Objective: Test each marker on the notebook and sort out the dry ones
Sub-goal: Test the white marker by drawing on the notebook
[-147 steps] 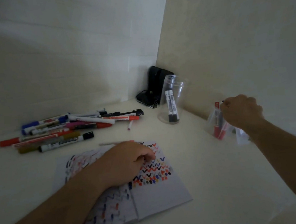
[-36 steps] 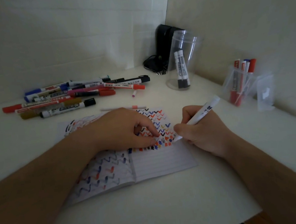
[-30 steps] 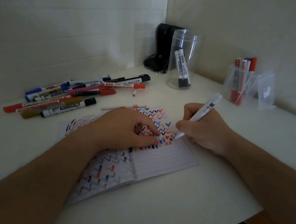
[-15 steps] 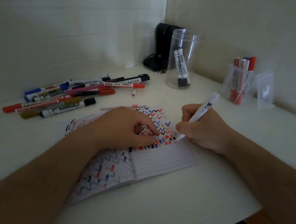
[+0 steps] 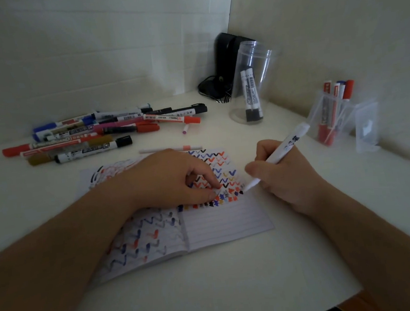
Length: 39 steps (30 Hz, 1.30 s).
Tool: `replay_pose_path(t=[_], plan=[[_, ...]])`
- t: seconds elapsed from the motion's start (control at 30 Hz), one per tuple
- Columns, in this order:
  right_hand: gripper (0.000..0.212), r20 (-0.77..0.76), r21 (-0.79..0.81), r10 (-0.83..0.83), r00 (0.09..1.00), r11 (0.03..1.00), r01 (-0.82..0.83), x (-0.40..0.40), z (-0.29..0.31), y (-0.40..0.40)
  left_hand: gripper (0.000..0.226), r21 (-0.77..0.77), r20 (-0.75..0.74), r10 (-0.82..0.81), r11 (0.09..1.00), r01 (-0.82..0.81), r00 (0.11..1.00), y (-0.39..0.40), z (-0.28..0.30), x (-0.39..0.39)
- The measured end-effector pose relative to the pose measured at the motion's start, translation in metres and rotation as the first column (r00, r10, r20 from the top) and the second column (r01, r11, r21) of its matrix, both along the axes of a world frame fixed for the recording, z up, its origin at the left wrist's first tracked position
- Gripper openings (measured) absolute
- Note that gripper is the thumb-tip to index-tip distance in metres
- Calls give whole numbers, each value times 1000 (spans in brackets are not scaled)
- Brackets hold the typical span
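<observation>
- The right hand [image 5: 285, 176], right of centre in the frame, has its fingers curled round a white marker [image 5: 278, 155] in a writing grip; the barrel slants up toward the right, and the tip is at or just above the right page of the notebook [image 5: 226, 222], beside the row of coloured blots.
- The left hand [image 5: 173, 179] rests on the notebook at the centre of the frame, fingers loosely bent, with the fingertips [image 5: 213, 192] pressing the page just left of the marker tip; it grips nothing.
- The notebook lies open on the white table [image 5: 212, 292], its pages covered with zigzags and blots in red, blue and black; the lower part of the right page shows only ruled lines.
- A loose pile of markers [image 5: 96, 133] lies flat in the upper left of the frame, behind the notebook, with red, blue, black and gold ones among them.
- A thin pink-banded pen [image 5: 170, 149] lies just beyond the notebook's top edge.
- A clear jar [image 5: 254, 83] stands at upper centre right with two black-capped markers standing in it, caps down.
- A clear bag [image 5: 330, 115] at the right edge, against the wall, holds several red and blue markers upright.
- A black device [image 5: 225, 60] with a cable sits in the corner behind the jar.
</observation>
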State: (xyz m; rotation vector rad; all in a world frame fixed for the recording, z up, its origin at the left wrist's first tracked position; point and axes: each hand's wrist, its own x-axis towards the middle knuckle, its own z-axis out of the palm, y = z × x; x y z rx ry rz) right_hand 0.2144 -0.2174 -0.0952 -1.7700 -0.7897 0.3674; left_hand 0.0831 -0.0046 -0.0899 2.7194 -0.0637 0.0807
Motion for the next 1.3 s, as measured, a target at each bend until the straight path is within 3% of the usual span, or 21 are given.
replay_pose_path(t=[0.1,0.23,0.4,0.63,1.3], plan=[[31,-1,100,-57,998,993,57,2,-2,1,28,-10,1,2,1000,-2,1000,0,-1,0],[25,150,39,57,987,997,-63,-5,-3,0,29,2,-2,-2,1000,2,1000,1,-1,1],[21,93,19,79,992,997,-81,-5,-2,1,26,-20,4,1,1000,-1,1000,1,-1,2],[23,125,-81,55,991,996,-45,-7,1,3,26,-31,0,-2,1000,2,1000,0,-1,1],[24,88,-28,-3,996,1000,5,-8,0,2,26,-21,0,1,1000,-1,1000,1,-1,2]])
